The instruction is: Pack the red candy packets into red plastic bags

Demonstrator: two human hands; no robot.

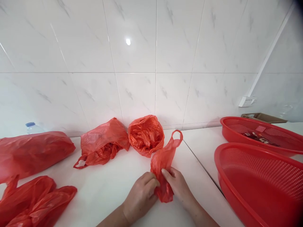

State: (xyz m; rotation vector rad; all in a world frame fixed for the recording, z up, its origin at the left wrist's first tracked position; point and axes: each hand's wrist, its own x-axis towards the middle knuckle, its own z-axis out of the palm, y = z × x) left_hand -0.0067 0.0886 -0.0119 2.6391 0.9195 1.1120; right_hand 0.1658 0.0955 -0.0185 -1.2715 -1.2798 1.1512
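Observation:
Both of my hands pinch one thin red plastic bag [163, 164] over the white counter [106, 189]. My left hand [139, 197] grips its lower left side with closed fingers. My right hand [178, 186] holds the right side between thumb and fingers. The bag's handle loop sticks up above my hands, and its bottom end hangs bunched between them.
An open red bag stuffed with more bags [146, 135] stands by the tiled wall, a crumpled one [102, 143] to its left. A full bag [30, 153] and flat bags [35, 201] lie far left. Two red perforated baskets [260, 186] [260, 134] sit at right.

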